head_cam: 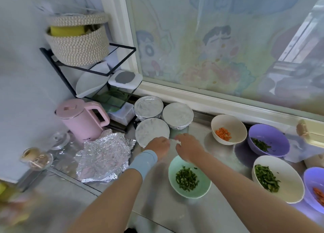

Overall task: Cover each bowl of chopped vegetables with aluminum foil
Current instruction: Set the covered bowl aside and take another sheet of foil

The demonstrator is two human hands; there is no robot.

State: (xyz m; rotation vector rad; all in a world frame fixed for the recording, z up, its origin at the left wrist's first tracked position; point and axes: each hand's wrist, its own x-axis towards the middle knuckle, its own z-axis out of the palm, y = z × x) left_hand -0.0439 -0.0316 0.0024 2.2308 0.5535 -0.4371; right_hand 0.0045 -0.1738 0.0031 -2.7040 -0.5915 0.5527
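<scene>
Crimping seemed the step in hand: the left hand (158, 147) and right hand (189, 147) met at the near-right rim of the nearest covered bowl (150, 132), fingers bent down onto its foil, though blur hid whether they pinched it. The crumpled foil sheet (105, 159) lay to the left, and the green bowl (201, 191) of chopped greens sat uncovered just nearer. Foil was likely light, thin and easily torn, so it was best lifted by its edges and pressed gently under a rim.

Foil sheet (105, 160) left of covered bowls (152, 132).
</scene>
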